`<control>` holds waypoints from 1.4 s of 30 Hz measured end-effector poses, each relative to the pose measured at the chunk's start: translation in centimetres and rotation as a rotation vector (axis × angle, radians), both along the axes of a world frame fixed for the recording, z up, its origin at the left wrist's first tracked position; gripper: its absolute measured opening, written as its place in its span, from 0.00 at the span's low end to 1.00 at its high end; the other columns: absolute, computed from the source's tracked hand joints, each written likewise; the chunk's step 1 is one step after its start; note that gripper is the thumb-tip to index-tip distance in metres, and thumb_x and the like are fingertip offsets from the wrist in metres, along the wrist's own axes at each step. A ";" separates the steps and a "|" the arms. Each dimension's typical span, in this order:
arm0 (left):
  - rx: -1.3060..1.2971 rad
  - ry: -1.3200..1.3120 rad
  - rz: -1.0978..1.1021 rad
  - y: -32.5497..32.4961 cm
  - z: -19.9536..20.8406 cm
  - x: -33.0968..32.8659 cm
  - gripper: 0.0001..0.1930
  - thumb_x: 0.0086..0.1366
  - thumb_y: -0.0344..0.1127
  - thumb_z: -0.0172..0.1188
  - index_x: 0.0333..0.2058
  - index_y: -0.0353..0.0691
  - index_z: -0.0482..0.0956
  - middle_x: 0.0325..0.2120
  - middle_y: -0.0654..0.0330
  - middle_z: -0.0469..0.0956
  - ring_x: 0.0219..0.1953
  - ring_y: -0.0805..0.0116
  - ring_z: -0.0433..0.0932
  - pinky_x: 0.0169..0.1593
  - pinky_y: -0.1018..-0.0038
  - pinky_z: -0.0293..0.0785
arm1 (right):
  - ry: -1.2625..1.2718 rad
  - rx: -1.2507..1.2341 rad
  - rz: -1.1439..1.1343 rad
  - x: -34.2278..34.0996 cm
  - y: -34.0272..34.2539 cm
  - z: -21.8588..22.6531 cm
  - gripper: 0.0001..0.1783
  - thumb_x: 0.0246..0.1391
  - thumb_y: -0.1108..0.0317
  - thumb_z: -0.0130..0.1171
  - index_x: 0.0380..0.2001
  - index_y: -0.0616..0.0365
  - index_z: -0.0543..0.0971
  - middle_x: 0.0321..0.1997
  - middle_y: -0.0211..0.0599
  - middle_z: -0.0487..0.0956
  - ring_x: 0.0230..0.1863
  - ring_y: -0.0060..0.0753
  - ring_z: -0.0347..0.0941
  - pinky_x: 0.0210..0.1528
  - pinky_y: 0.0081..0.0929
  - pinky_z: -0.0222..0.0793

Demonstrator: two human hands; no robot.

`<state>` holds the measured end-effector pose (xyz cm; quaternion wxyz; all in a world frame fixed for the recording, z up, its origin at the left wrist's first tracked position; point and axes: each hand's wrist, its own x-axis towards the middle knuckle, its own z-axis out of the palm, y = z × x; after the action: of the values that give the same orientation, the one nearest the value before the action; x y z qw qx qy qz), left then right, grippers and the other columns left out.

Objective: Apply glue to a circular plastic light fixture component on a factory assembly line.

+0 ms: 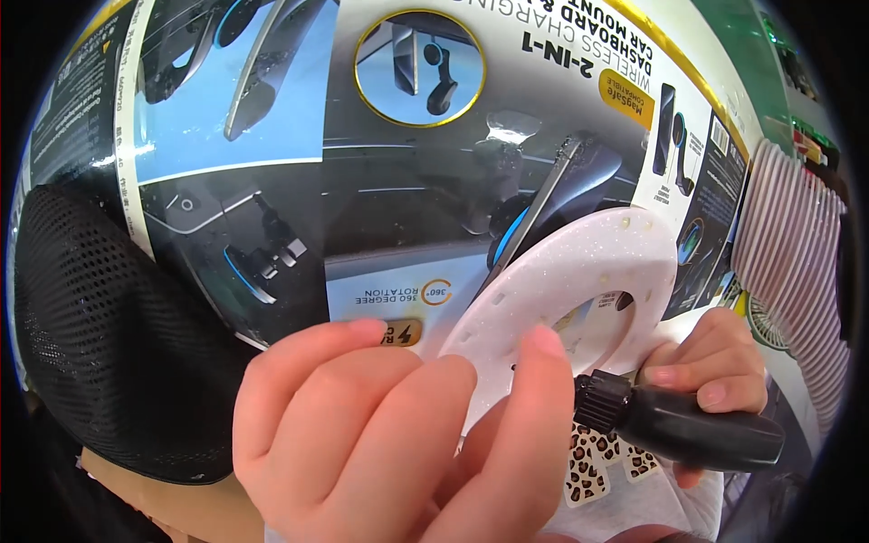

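Observation:
My left hand (362, 434) is large in the foreground, its fingers curled and one digit raised in front of a glittery pinkish-white piece (493, 326) with an oval opening. Whatever lies inside its curl is hidden. At the right, my right hand (711, 366) has its fingers closed round a black rounded tool handle (701, 425). A ribbed black collar on that handle points left, toward my left hand. The far end of the tool is hidden behind the left hand. The white piece stands tilted between both hands, and small pale marks dot its rim.
A printed car phone mount carton (398, 208) fills the space behind the hands. Black mesh fabric (118, 344) bulges at the left over a brown surface (163, 493). Leopard-print pieces (588, 466) lie below on white cloth. A pale ribbed hose (787, 253) and a small fan (768, 321) are at the right.

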<state>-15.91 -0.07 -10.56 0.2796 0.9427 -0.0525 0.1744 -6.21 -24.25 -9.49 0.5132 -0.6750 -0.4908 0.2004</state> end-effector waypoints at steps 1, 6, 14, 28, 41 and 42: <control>0.045 -0.046 0.004 0.2 0.0 0.1 0.08 0.46 0.30 0.60 0.26 0.32 0.80 0.15 0.61 0.74 0.15 0.67 0.68 0.24 0.70 0.67 | 0.008 0.004 0.004 -0.4 0.1 0.0 0.38 0.39 0.39 0.68 0.42 0.62 0.72 0.24 0.45 0.77 0.14 0.21 0.63 0.15 0.17 0.49; -0.067 0.227 -0.012 -1.0 0.6 -0.4 0.11 0.52 0.20 0.54 0.36 0.31 0.77 0.21 0.58 0.73 0.19 0.65 0.69 0.30 0.64 0.71 | 0.072 0.074 -0.021 0.1 -2.0 0.8 0.16 0.50 0.72 0.61 0.43 0.60 0.72 0.36 0.54 0.79 0.15 0.26 0.68 0.14 0.18 0.60; -0.063 0.162 -0.037 -0.5 -1.0 -0.1 0.12 0.51 0.18 0.53 0.37 0.27 0.76 0.19 0.57 0.74 0.18 0.62 0.69 0.29 0.68 0.69 | 0.194 -0.164 -0.007 0.7 -1.1 0.9 0.34 0.36 0.48 0.74 0.42 0.57 0.74 0.37 0.45 0.81 0.21 0.25 0.72 0.20 0.16 0.61; -0.143 0.156 0.083 -0.5 -1.0 -0.6 0.14 0.47 0.15 0.53 0.36 0.27 0.77 0.22 0.55 0.75 0.20 0.64 0.70 0.27 0.73 0.67 | 0.198 -0.225 0.167 1.5 -0.9 1.3 0.40 0.51 0.51 0.63 0.53 0.73 0.60 0.42 0.59 0.76 0.35 0.39 0.77 0.43 0.26 0.72; -0.072 0.263 -0.029 -0.4 0.4 0.4 0.13 0.52 0.16 0.53 0.38 0.25 0.74 0.27 0.51 0.78 0.22 0.63 0.71 0.29 0.70 0.69 | 0.083 -0.153 0.133 1.5 -1.4 -0.2 0.34 0.53 0.51 0.61 0.47 0.72 0.64 0.33 0.49 0.78 0.25 0.32 0.76 0.29 0.18 0.71; -0.057 0.250 -0.046 -0.2 0.5 0.3 0.13 0.52 0.16 0.53 0.38 0.25 0.74 0.28 0.51 0.78 0.22 0.62 0.71 0.29 0.70 0.69 | 0.100 -0.139 0.080 1.2 -0.9 -0.1 0.32 0.54 0.52 0.61 0.47 0.72 0.64 0.33 0.48 0.78 0.25 0.32 0.76 0.29 0.16 0.72</control>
<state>-15.59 -0.31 -10.03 0.3148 0.9472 -0.0340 0.0503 -4.98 -25.13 -9.61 0.4805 -0.6780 -0.4761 0.2878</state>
